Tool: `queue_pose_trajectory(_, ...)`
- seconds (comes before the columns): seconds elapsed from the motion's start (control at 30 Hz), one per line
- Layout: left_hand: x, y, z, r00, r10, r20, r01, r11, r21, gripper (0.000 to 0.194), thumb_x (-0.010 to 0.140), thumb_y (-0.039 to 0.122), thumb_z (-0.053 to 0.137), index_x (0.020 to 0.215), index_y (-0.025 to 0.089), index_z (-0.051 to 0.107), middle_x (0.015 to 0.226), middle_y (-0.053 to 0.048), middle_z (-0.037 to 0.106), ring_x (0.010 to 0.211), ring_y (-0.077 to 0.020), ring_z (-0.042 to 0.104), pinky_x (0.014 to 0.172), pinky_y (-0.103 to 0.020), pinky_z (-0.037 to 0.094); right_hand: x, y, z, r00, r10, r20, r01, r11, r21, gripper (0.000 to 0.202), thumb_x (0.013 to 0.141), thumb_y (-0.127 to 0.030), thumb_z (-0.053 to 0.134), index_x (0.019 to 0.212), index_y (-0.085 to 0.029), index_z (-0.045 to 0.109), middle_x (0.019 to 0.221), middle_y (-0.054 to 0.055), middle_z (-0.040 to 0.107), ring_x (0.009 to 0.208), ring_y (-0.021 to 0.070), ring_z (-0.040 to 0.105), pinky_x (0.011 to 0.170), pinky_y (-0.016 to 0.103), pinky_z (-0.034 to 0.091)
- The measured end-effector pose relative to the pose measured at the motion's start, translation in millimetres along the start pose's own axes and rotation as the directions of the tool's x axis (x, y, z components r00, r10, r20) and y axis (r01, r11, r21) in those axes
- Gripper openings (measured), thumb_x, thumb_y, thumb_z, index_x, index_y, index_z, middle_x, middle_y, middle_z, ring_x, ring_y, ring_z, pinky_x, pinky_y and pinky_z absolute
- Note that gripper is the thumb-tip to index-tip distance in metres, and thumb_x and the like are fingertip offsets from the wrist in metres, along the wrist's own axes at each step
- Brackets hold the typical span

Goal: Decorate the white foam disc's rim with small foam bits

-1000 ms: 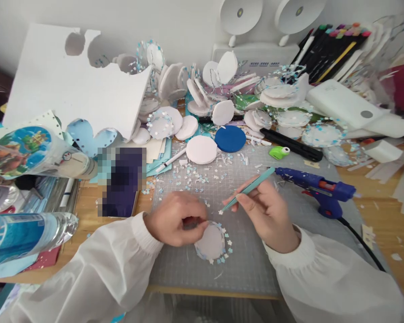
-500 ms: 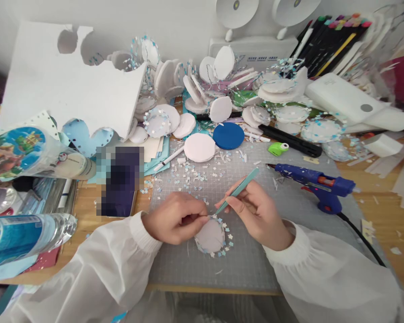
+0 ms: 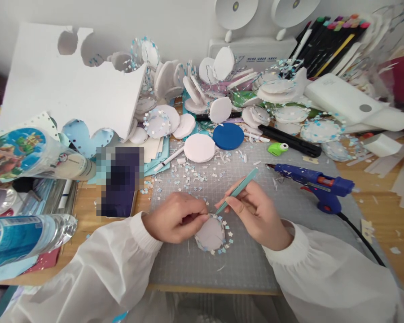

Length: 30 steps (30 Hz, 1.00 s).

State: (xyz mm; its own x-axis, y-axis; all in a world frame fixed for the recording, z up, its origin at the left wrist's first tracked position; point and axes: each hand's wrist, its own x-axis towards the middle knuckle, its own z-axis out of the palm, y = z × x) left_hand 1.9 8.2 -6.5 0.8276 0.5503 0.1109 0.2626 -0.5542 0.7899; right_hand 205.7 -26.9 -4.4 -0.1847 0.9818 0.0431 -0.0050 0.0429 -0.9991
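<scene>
A round white disc [image 3: 210, 234] edged with small blue and white paper flowers lies on the grey cutting mat [image 3: 249, 269]. My left hand [image 3: 180, 218] is closed in a pinch at the disc's upper left edge, its fingertips over the rim. Teal tweezers [image 3: 237, 191] are held in my right hand [image 3: 254, 213], their tip pointing down at the top edge of the disc. Whether the tips hold a flower is too small to tell. Loose paper flowers [image 3: 188, 172] are scattered on the mat above my hands.
A blue glue gun [image 3: 318, 181] with a black cord lies at the right, near a green punch [image 3: 278, 149]. Behind are a blue disc [image 3: 228, 136], a white disc [image 3: 199, 147] and piled decorated discs. A phone [image 3: 121, 181] and bottle [image 3: 23, 237] stand at the left.
</scene>
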Motion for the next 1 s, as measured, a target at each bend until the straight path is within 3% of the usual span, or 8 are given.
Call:
queue_pose_trajectory(0.7,0.7,-1.1,0.5,1.000,0.018,0.011,-0.018,0.999,0.027,0.021,0.088,0.020,0.043,0.067,0.018,0.045,0.053,0.005,0.038,0.050,-0.0105,0.035,0.052,-0.026,0.029,6.2,3.8,-2.1,0.991,0.127,0.038,-0.130,0.985,0.117,0.022,0.085,-0.040,0.060,0.083,-0.020,0.051,0.069,0.003,0.068,0.061,0.0112,0.060,0.059,0.024,0.052)
queue_pose_trajectory(1.0,0.7,-0.6,0.2,0.999,0.021,0.024,-0.022,0.999,0.032,0.022,0.089,0.020,0.042,0.067,0.019,0.044,0.053,0.005,0.039,0.050,-0.0108,0.036,0.052,-0.026,0.029,7.1,2.8,-4.2,0.989,0.147,0.033,-0.149,0.985,0.086,0.024,0.085,-0.042,0.060,0.082,-0.020,0.051,0.069,0.004,0.068,0.060,0.0128,0.060,0.058,0.028,0.052)
